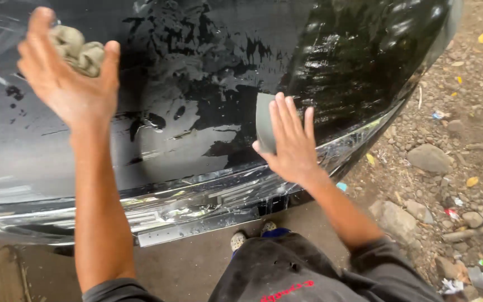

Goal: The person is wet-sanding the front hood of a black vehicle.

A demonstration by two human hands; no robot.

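Where the view looks straight down, a dark trouser leg (286, 274) fills the bottom edge, with the toes of two pale shoes (251, 236) showing just beyond it on bare, packed ground (197, 268). To the right of that ground lie loose stones (429, 157), scattered yellow leaves and small bits of litter.

Further out, the right hand (293, 146) lies flat against the wet black car panel (208, 84), low down and just above its shiny lower trim (197, 204). Its fingers (287, 120) are straight and pressed close together, holding a grey sheet of sandpaper (264, 120) against the surface; the sheet's left edge shows beyond the fingertips, the rest is hidden under the palm.

Higher and to the left, the left hand (65, 78) is raised against the upper part of the same panel. Its thumb and fingers (37, 25) curl around a crumpled olive-grey rag (78, 50), pinching it into a wad near the top edge of the view. The two hands are well apart.

Between them the panel's paint is dull and patchy, with light grey sanded areas broken by glossy black streaks of water. Farther right the panel curves away and shines with reflections.
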